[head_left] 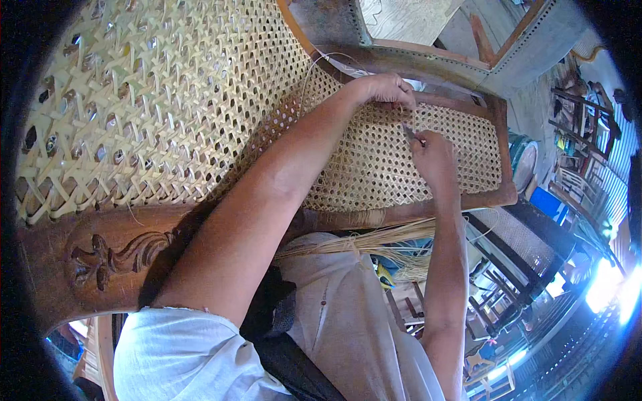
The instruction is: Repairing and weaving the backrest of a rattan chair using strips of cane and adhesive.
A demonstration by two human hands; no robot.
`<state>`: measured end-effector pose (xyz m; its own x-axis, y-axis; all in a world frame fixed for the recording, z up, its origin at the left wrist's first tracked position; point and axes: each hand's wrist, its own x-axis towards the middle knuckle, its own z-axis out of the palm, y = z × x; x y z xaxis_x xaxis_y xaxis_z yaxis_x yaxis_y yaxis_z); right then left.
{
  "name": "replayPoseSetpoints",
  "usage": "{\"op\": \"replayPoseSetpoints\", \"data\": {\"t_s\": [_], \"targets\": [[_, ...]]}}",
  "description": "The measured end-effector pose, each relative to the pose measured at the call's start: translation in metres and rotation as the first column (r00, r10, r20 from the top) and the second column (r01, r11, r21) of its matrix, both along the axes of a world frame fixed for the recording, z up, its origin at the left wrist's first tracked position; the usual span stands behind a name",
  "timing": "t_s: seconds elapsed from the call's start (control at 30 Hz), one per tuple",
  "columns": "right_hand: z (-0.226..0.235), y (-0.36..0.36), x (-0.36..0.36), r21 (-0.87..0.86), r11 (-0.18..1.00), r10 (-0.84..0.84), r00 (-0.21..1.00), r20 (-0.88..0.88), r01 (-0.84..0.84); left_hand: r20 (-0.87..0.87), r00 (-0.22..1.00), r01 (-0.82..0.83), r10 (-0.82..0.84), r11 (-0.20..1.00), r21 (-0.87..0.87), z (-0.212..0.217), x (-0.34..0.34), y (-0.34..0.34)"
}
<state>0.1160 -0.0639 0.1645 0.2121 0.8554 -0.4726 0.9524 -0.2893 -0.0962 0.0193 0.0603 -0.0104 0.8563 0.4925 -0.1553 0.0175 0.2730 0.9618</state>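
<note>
Hands weaving cane on chair frame

Left hand (386, 89) fingers curled, pressing the cane strand (309, 77) at the wooden frame (468, 100); right hand (431, 152) pinches a small metal tool (409, 134) over the woven cane panel (374, 160). Risk: strand may kink or snap if overpulled; tool could slip and split the weave.

Pale woven cane panel (200, 100) – glossy, open-meshed – set in carved, matt brown wooden frame (114, 257).
</note>
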Motion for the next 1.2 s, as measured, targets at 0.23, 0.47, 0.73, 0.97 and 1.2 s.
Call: {"op": "replayPoseSetpoints", "data": {"t_s": [0.23, 0.47, 0.73, 0.97, 1.2], "targets": [[-0.013, 0.030, 0.001, -0.128, 0.989, -0.067, 0.993, 0.101, 0.079, -0.072, 0.991, 0.112, -0.109, 0.993, 0.045, -0.004, -0.003, 0.002], [-0.029, 0.011, -0.009, 0.024, 0.999, -0.050, 0.994, 0.096, 0.048, -0.238, 0.970, 0.130, -0.057, 0.944, 0.304, 0.005, 0.000, 0.007], [-0.031, 0.005, -0.009, 0.064, 0.994, -0.091, 0.993, 0.078, 0.087, -0.300, 0.954, 0.092, 0.029, 0.920, 0.382, 0.010, -0.001, 0.008], [-0.034, 0.009, -0.007, 0.093, 0.992, -0.092, 0.994, 0.053, 0.087, -0.212, 0.977, 0.053, 0.013, 0.951, 0.303, 0.005, -0.006, 0.009], [-0.028, 0.016, -0.011, 0.045, 0.996, -0.085, 0.995, 0.043, 0.083, -0.267, 0.964, 0.101, -0.014, 0.944, 0.315, 0.007, -0.003, 0.010]]}}
